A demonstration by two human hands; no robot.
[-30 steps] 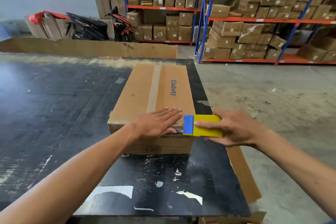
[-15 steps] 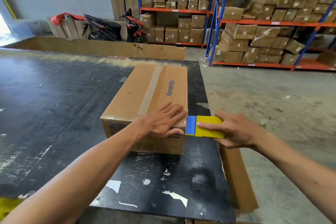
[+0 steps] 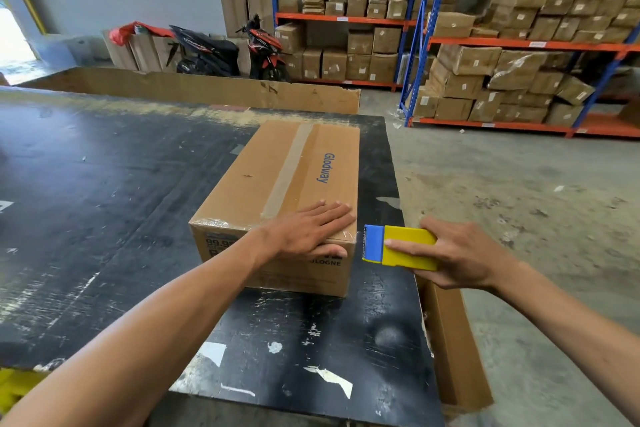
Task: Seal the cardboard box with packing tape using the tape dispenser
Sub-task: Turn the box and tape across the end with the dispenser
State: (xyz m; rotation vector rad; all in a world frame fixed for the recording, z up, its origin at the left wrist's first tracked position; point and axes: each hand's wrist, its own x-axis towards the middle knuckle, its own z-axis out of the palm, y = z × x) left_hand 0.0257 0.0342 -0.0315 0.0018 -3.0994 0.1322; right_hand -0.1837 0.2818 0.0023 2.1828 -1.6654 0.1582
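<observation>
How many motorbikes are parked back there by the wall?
2: a dark motorbike beside the red cloth, and a red-and-black motorbike next to the shelves. Others may be hidden.

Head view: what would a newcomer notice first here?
The cardboard box on the black table, with the left hand pressed flat on its near top edge. Just right of the box, the right hand grips a yellow and blue tape dispenser. Behind, shelves stacked with boxes.

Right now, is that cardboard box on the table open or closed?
Closed. The cardboard box has its top flaps lying flat, with a strip of tape running along the centre seam. The left hand presses flat on its near edge.
</observation>
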